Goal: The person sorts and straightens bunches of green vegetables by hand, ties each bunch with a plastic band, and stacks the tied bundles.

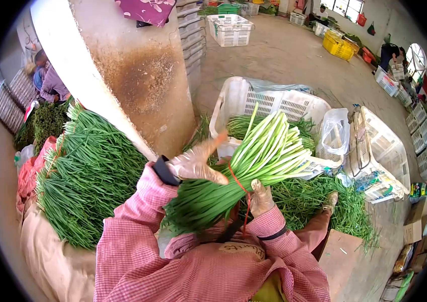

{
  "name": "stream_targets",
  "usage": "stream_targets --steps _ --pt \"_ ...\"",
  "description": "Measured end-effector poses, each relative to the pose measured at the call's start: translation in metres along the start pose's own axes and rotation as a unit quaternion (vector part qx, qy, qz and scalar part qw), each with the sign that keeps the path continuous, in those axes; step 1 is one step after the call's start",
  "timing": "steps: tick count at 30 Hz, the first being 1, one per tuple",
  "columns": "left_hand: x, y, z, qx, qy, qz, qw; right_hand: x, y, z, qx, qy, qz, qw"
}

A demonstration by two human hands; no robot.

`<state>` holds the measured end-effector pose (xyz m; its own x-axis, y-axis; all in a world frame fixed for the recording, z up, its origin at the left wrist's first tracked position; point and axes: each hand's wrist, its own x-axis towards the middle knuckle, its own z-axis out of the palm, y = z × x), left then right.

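A thick bunch of garlic chives (269, 146) lies across in front of my chest, its pale stem ends up to the right and its green leaves down to the left. A red tie (237, 177) circles its middle, and a loose end hangs below. My right hand (261, 199) grips the bunch from beneath, thumb up beside the tie. My left hand (195, 160), in a thin glove, is spread with fingers apart at the bunch's upper left side. Its fingertips are blurred, and I cannot tell whether it touches the leaves.
Tied chive bunches (92, 171) are piled at left beside a stained pillar (143, 75). Ahead, a white crate (223, 108) holds more chives; another crate (384, 146) stands right of it. Loose leaves (309, 201) cover the floor by my foot. Other people work farther off.
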<state>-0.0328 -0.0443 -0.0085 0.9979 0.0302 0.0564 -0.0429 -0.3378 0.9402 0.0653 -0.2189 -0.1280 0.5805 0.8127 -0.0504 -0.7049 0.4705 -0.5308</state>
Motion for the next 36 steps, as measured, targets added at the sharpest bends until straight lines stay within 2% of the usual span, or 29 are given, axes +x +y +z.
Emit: stream_targets --steps 1,2,4,6,8,10,12,13,14,15,16,17,18,19,20,21,22,23,24,25,26,27,28,30,31,32,34,35,36 --pt "0.001 -0.026 0.010 -0.001 -0.071 0.003 0.997 -0.004 -0.001 0.003 -0.038 -0.006 -0.009 0.999" --pt "0.000 -0.042 0.030 -0.144 -0.101 0.032 0.984 -0.006 -0.004 0.008 -0.075 -0.013 -0.022 0.997" --pt "-0.010 -0.062 0.051 -0.156 -0.021 0.004 0.987 0.003 -0.021 0.019 -0.198 0.006 -0.027 0.980" --pt "-0.013 -0.060 0.049 -0.297 0.000 -0.123 0.947 0.024 -0.038 0.009 -0.171 0.034 0.033 0.984" --pt "-0.016 -0.055 0.031 -0.335 0.015 -0.161 0.928 0.042 -0.098 0.029 -0.242 0.014 0.023 0.970" --pt "-0.023 -0.052 0.012 -0.324 0.035 -0.179 0.928 0.023 -0.121 0.049 -0.416 0.056 -0.054 0.906" --pt "-0.025 -0.048 0.003 -0.317 0.043 -0.180 0.930 0.020 -0.097 0.014 -0.626 -0.057 -0.003 0.778" --pt "-0.025 -0.053 0.000 -0.322 0.024 -0.193 0.927 0.013 -0.070 0.005 -0.672 -0.083 0.079 0.732" --pt "-0.024 -0.061 -0.002 -0.327 0.005 -0.207 0.922 0.006 -0.049 0.011 -0.691 -0.136 0.075 0.706" --pt "-0.024 -0.074 -0.001 -0.341 0.003 -0.212 0.916 0.003 -0.029 0.004 -0.611 -0.145 0.128 0.768" --pt "-0.024 -0.082 -0.002 -0.340 0.009 -0.215 0.916 -0.003 -0.012 -0.002 -0.561 -0.139 0.044 0.815" --pt "-0.024 -0.089 -0.002 -0.352 -0.008 -0.250 0.902 -0.008 0.002 -0.011 -0.611 -0.112 -0.117 0.775" --pt "-0.027 -0.097 -0.001 -0.365 -0.020 -0.285 0.886 -0.011 0.006 -0.012 -0.605 -0.124 -0.112 0.778" --pt "-0.027 -0.096 0.000 -0.323 -0.014 -0.299 0.898 -0.012 0.008 -0.009 -0.630 -0.099 -0.158 0.754" --pt "-0.027 -0.091 0.002 -0.307 -0.018 -0.262 0.915 -0.009 0.011 0.001 -0.587 -0.083 -0.150 0.791" --pt "-0.025 -0.092 -0.002 -0.208 0.002 -0.281 0.937 -0.007 0.014 0.010 -0.540 -0.066 -0.144 0.826" --pt "-0.021 -0.099 0.000 -0.232 -0.008 -0.226 0.946 -0.006 0.017 0.019 -0.491 -0.049 -0.140 0.858" --pt "-0.026 -0.048 0.009 -0.154 -0.019 -0.174 0.973 -0.001 0.021 0.018 -0.497 -0.073 -0.143 0.853" --pt "-0.022 -0.051 0.014 0.075 -0.040 -0.168 0.982 0.004 0.024 0.015 -0.502 -0.098 -0.146 0.847" --pt "-0.019 -0.083 0.033 0.136 0.009 -0.095 0.986 0.016 0.038 0.007 -0.498 -0.160 -0.248 0.816" --pt "-0.026 -0.074 0.045 0.234 0.055 -0.126 0.963 0.014 0.042 0.023 -0.458 -0.159 -0.200 0.852" --pt "-0.025 -0.092 0.056 0.268 0.104 -0.128 0.949 0.019 0.052 0.012 -0.456 -0.149 -0.170 0.861" --pt "-0.019 -0.115 0.065 0.302 0.148 -0.124 0.934 0.022 0.061 0.010 -0.384 -0.120 -0.142 0.904" --pt "-0.010 -0.145 0.082 0.367 0.240 -0.223 0.871 0.021 0.062 0.003 -0.371 -0.162 -0.096 0.909" --pt "-0.007 -0.150 0.081 0.318 0.281 -0.227 0.877 0.006 0.059 0.015 -0.460 -0.122 -0.107 0.873" --pt "-0.008 -0.150 0.082 0.307 0.288 -0.247 0.873 -0.007 0.055 0.018 -0.521 -0.114 -0.071 0.843" --pt "-0.017 -0.129 0.070 0.296 0.218 -0.274 0.889 -0.022 0.053 0.016 -0.576 -0.135 -0.080 0.802" --pt "-0.021 -0.126 0.072 0.291 0.227 -0.263 0.891 -0.024 0.044 0.013 -0.608 -0.157 -0.045 0.777" --pt "-0.023 -0.123 0.070 0.288 0.238 -0.249 0.894 -0.021 0.036 0.021 -0.609 -0.157 -0.055 0.775"
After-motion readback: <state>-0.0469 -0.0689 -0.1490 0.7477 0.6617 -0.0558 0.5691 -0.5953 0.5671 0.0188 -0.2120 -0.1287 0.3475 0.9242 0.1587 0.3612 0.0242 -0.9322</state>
